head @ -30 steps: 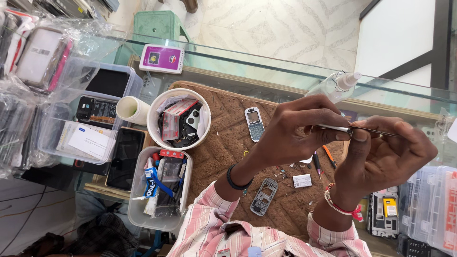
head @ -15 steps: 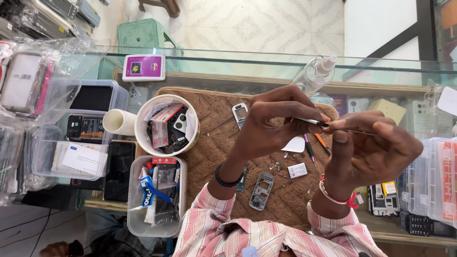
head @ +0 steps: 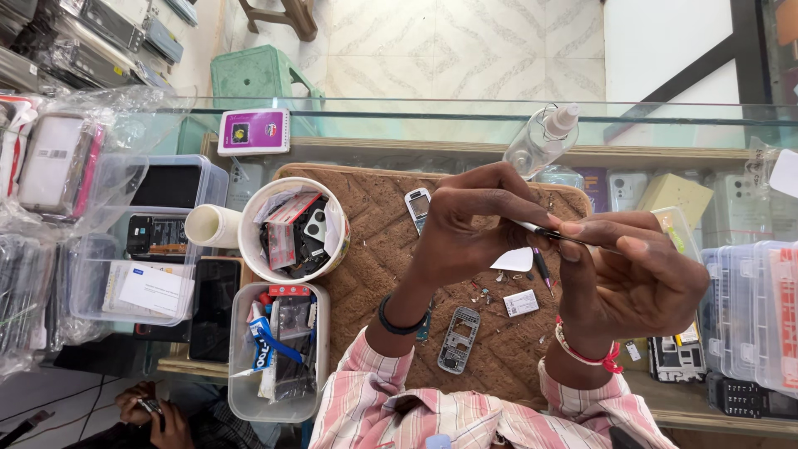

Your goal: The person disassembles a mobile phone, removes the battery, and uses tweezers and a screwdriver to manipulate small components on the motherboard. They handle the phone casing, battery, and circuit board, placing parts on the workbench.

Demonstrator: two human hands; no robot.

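The left hand (head: 474, 224) and the right hand (head: 632, 266) are meeting above a brown woven mat (head: 374, 249), and both are pinching the same thin dark tool (head: 540, 232), which looks like tweezers or a fine pick, though its exact kind is hard to tell. The left fingers are closing around its left end, while the right thumb and forefinger are gripping it further along; its length is running roughly level between the two hands. The left wrist is wearing a dark band (head: 397, 320), the right wrist a red and white bangle (head: 582, 353), and both arms are coming out of pink striped sleeves (head: 374, 407).

Under the hands, small loose parts (head: 486, 291) are lying scattered on the mat, beside a small white block (head: 521, 303) and a screwdriver (head: 542, 270). A grey phone frame (head: 459, 339) is lying on the mat just below the left wrist, and a small silver keypad phone (head: 417, 208) is lying just left of the left hand.

Further left, a round white tub (head: 249, 249) is holding phone parts, and a clear rectangular box (head: 241, 391) below it is holding more bits. A clear spray bottle (head: 540, 141) is lying on the glass counter (head: 416, 116) beyond the hands. Clear storage boxes (head: 748, 316) are standing at the right edge. At the lower left, another person's hands (head: 145, 406) are holding a small object.
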